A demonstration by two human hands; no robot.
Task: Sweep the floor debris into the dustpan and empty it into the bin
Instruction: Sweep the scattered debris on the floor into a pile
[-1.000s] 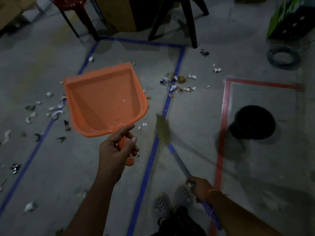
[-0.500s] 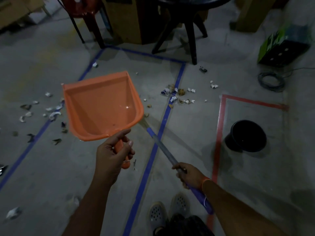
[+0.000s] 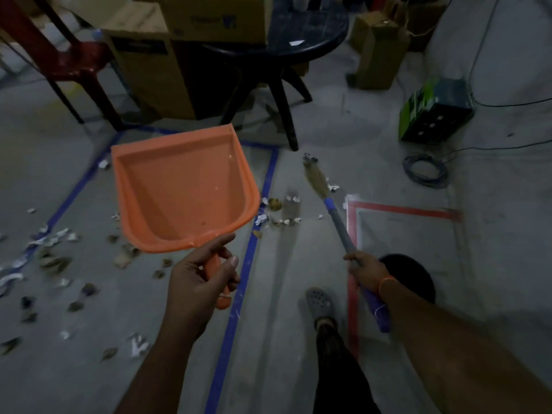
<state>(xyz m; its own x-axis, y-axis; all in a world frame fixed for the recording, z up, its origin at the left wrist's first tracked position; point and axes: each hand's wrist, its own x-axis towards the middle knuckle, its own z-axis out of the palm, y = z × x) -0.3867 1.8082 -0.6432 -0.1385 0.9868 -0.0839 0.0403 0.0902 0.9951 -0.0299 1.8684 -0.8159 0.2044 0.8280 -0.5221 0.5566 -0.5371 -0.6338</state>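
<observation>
Debris (image 3: pixel 280 212), torn paper scraps and dry leaves, litters the grey concrete floor (image 3: pixel 298 324). The left hand (image 3: pixel 200 282) grips the smooth orange plastic dustpan (image 3: pixel 182 192); the right hand (image 3: pixel 369 271) grips the broom (image 3: pixel 337 216), bristles beside the far scraps. A round black bin (image 3: pixel 418 276) sits right.

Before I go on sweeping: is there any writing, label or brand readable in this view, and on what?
Nothing can be read with certainty.
Cardboard box behind the black table: dark blue printing, too blurred to read.
Green and black box: white marks on its side, too small to read.
Orange dustpan, broom, black bin: no text visible.
</observation>
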